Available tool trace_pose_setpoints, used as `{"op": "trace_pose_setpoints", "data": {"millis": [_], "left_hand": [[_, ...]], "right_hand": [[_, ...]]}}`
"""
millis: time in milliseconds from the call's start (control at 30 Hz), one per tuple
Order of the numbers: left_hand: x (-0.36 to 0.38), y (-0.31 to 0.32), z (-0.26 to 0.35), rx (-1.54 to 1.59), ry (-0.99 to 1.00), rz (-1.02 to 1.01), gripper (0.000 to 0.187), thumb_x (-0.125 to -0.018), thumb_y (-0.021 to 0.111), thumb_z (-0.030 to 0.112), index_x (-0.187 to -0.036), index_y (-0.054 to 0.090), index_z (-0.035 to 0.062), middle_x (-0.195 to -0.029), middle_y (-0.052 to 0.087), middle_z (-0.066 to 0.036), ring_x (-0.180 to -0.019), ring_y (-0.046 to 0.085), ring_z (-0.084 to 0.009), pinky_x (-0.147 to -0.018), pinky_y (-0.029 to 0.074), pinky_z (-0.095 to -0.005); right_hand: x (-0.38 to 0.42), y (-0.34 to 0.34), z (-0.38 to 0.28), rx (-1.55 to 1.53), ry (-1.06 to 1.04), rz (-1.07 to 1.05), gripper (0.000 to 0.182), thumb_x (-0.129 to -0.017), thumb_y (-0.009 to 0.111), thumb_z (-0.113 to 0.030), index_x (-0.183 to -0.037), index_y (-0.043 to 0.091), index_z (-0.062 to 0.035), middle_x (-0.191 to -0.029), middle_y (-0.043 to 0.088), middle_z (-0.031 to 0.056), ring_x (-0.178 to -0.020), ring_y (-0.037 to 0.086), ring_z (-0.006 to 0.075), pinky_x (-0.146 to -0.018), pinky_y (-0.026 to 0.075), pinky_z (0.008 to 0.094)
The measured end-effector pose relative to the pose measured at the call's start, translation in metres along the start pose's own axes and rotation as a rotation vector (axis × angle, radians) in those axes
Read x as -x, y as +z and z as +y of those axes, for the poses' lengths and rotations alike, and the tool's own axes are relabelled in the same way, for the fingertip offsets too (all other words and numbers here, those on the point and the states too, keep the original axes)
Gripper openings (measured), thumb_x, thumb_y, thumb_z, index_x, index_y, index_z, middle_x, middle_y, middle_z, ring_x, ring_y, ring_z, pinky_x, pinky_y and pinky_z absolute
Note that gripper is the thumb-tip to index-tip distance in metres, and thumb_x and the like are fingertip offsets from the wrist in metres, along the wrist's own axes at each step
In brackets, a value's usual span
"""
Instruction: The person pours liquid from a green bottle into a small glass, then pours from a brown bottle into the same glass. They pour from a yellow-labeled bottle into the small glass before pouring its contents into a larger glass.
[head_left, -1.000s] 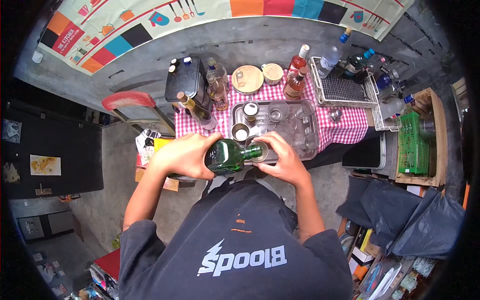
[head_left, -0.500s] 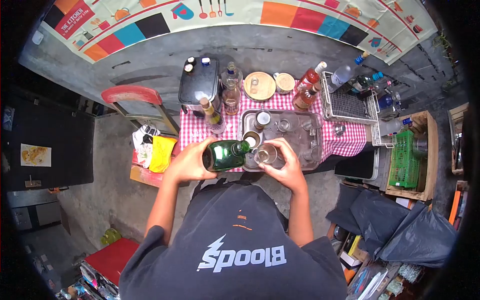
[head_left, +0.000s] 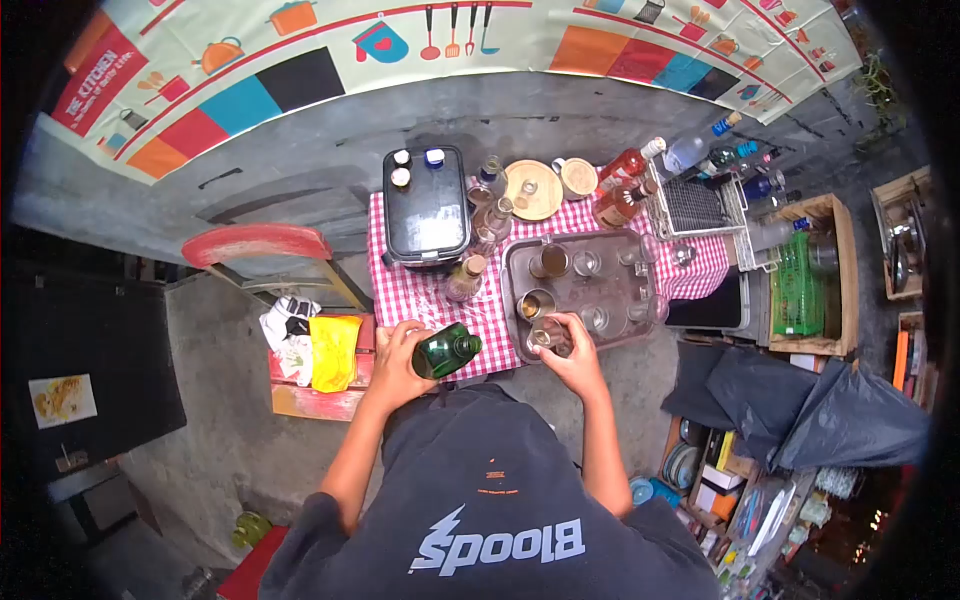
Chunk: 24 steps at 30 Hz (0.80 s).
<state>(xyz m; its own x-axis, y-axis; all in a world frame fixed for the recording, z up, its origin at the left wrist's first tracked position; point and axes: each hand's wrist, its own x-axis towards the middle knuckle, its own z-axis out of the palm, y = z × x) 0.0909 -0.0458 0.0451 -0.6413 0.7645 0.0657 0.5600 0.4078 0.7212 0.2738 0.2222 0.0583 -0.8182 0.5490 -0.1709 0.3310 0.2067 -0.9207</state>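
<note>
My left hand (head_left: 398,368) is wrapped around a green glass bottle (head_left: 438,354), tilted with its open mouth pointing right, just in front of the checked tablecloth's edge. My right hand (head_left: 574,366) grips a small clear drinking glass (head_left: 549,338) at the near left corner of the brown tray (head_left: 628,284). A gap separates the bottle's mouth from this glass. Right behind it on the tray stands a metal cup (head_left: 537,303), and farther back a dark-looking cup (head_left: 550,261). Several clear glasses (head_left: 597,318) share the tray. What the held glass contains is hard to make out.
A black lidded box (head_left: 426,215) with caps on top stands at the back left, beside several bottles (head_left: 493,222). Behind the tray are a round wooden board (head_left: 534,190) and pinkish bottles (head_left: 622,204). A wire rack (head_left: 690,208) holds bottles at right. A red chair (head_left: 255,246) stands left.
The bottle's mouth has moved left, away from the glass it was close to. The glass is now by the tray's near left corner. The camera view has shifted too.
</note>
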Motion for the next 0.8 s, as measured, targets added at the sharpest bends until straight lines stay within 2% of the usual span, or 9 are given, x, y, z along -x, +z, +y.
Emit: {"op": "trace_pose_setpoints", "data": {"millis": [67,167,367,633,667,800], "left_hand": [[0.000,0.009,-0.019,0.055,-0.016,-0.028,0.067,-0.056,0.089,0.016,-0.118,0.066,0.0102,-0.119,0.058,-0.011,-0.111,0.050,-0.0366,-0.097,0.044,-0.0458],[-0.003,0.014,-0.040,0.090,-0.017,-0.054,0.065,-0.057,0.088,0.013,-0.119,0.066,0.0098,-0.117,0.058,-0.012,-0.111,0.050,-0.0369,-0.097,0.044,-0.0462],[-0.018,0.026,-0.070,0.123,0.013,-0.098,0.064,-0.057,0.085,0.005,-0.117,0.064,0.0074,-0.114,0.061,-0.011,-0.107,0.052,-0.0363,-0.097,0.044,-0.0448],[-0.038,0.039,-0.093,0.159,0.050,-0.123,0.066,-0.059,0.085,0.003,-0.120,0.059,0.0024,-0.116,0.061,-0.014,-0.109,0.053,-0.0385,-0.096,0.045,-0.0440],[-0.040,0.042,-0.095,0.148,0.045,-0.133,0.067,-0.060,0.084,0.003,-0.121,0.057,0.0013,-0.116,0.061,-0.016,-0.112,0.053,-0.0393,-0.097,0.045,-0.0441],[-0.043,0.055,-0.103,0.173,0.078,-0.104,0.067,-0.060,0.084,0.002,-0.121,0.058,0.0016,-0.117,0.060,-0.017,-0.113,0.052,-0.0397,-0.099,0.044,-0.0444]], "right_hand": [[0.001,0.011,0.019,0.028,0.023,0.038,0.057,-0.079,0.084,-0.014,-0.128,0.057,-0.0040,-0.119,0.062,0.0056,-0.110,0.063,0.0185,-0.091,0.052,0.0331],[0.000,0.024,0.032,-0.016,0.101,0.085,0.058,-0.078,0.084,-0.014,-0.128,0.057,-0.0041,-0.118,0.063,0.0058,-0.110,0.064,0.0186,-0.091,0.052,0.0329],[-0.007,0.033,0.021,0.199,0.086,0.173,0.054,-0.078,0.081,-0.012,-0.125,0.057,-0.0014,-0.119,0.060,0.0123,-0.105,0.065,0.0240,-0.089,0.054,0.0354],[-0.015,0.030,0.042,0.402,0.015,0.212,0.052,-0.078,0.081,-0.015,-0.123,0.058,-0.0010,-0.109,0.058,0.0136,-0.095,0.063,0.0281,-0.086,0.052,0.0373],[-0.016,0.028,0.042,0.410,0.068,0.203,0.052,-0.078,0.081,-0.016,-0.122,0.058,-0.0006,-0.110,0.059,0.0149,-0.099,0.063,0.0309,-0.087,0.052,0.0389],[-0.019,0.024,0.052,0.468,0.062,0.207,0.052,-0.078,0.081,-0.018,-0.122,0.058,-0.0001,-0.114,0.060,0.0170,-0.106,0.063,0.0352,-0.090,0.051,0.0420]]}}
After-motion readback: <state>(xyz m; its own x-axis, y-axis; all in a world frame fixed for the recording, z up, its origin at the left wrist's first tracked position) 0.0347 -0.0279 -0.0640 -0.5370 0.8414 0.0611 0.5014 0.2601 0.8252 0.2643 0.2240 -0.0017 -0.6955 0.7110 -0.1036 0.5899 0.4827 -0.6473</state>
